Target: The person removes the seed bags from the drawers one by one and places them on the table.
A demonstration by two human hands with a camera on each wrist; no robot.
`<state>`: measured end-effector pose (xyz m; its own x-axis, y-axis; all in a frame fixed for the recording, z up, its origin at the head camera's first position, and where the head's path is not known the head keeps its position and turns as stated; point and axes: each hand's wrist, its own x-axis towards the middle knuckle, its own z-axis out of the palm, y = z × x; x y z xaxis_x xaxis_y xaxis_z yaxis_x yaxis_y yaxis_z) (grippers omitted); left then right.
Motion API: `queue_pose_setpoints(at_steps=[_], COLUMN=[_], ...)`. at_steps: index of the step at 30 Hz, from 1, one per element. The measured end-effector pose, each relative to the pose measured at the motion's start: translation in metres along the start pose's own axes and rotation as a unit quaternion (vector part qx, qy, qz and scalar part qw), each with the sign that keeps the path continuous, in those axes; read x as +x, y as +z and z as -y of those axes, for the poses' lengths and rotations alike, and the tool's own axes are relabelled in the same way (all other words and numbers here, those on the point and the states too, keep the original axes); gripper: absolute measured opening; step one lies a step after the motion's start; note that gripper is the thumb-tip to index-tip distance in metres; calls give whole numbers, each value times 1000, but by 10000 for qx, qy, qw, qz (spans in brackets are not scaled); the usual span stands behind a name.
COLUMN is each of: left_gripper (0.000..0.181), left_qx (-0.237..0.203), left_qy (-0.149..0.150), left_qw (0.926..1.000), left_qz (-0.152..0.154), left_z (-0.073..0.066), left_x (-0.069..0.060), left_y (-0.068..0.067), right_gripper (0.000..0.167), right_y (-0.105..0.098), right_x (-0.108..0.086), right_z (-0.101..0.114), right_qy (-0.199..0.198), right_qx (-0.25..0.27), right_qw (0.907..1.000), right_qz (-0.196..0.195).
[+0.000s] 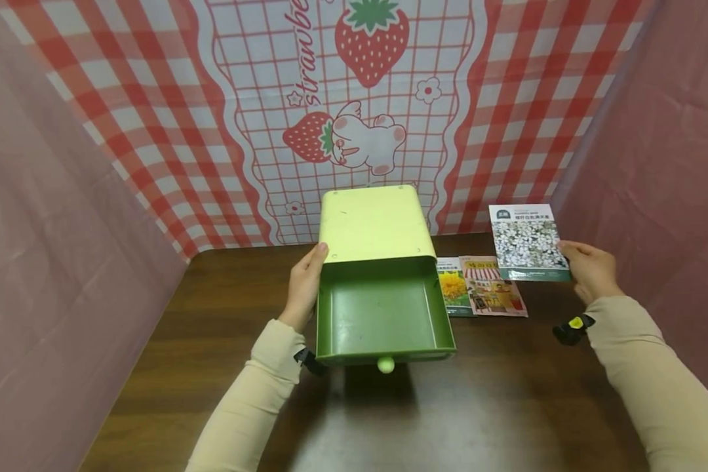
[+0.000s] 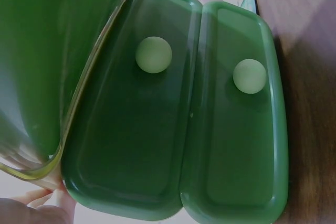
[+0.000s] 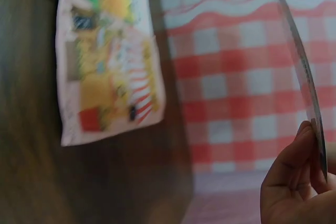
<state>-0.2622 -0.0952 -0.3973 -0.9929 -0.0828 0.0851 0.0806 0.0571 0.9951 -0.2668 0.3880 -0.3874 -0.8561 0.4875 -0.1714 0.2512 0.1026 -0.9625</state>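
A small cabinet with a pale yellow-green casing [image 1: 377, 223] stands on the table, its top green drawer [image 1: 383, 314] pulled out and its green inner bottom showing. In the left wrist view, two closed lower drawer fronts [image 2: 128, 124] with round pale knobs appear below the extended one. My left hand [image 1: 305, 282] rests against the casing's left side, its fingers partly hidden there. With thumb and fingers, my right hand [image 1: 591, 267] pinches the right edge of a seed packet [image 1: 530, 244] picturing white flowers. That packet is raised, right of the cabinet, and edge-on in the right wrist view.
Right of the cabinet lie a pink packet [image 1: 494, 288] with a striped-awning picture and a yellow-flower packet [image 1: 455, 288], partly covered. A red-checked strawberry cloth [image 1: 259, 131] hangs behind the wooden table [image 1: 212, 328]. Pink curtains [image 1: 643, 164] flank both sides.
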Motion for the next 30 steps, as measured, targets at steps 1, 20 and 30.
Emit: queue_pose_setpoints(at_steps=[1, 20, 30], left_gripper=[68, 65, 66], left_qx=[-1, 18, 0], left_qy=[-3, 55, -11], left_qw=[10000, 10000, 10000], left_qz=[-1, -31, -69], left_z=[0, 2, 2], left_x=[0, 1, 1], left_y=[0, 1, 0], right_gripper=[26, 37, 27], right_y=[0, -1, -2], right_x=[2, 23, 29], right_z=[-4, -60, -74], right_qy=[12, 409, 639], right_qx=[-145, -756, -595], right_qw=[9999, 9956, 9950], right_qz=[-48, -375, -482])
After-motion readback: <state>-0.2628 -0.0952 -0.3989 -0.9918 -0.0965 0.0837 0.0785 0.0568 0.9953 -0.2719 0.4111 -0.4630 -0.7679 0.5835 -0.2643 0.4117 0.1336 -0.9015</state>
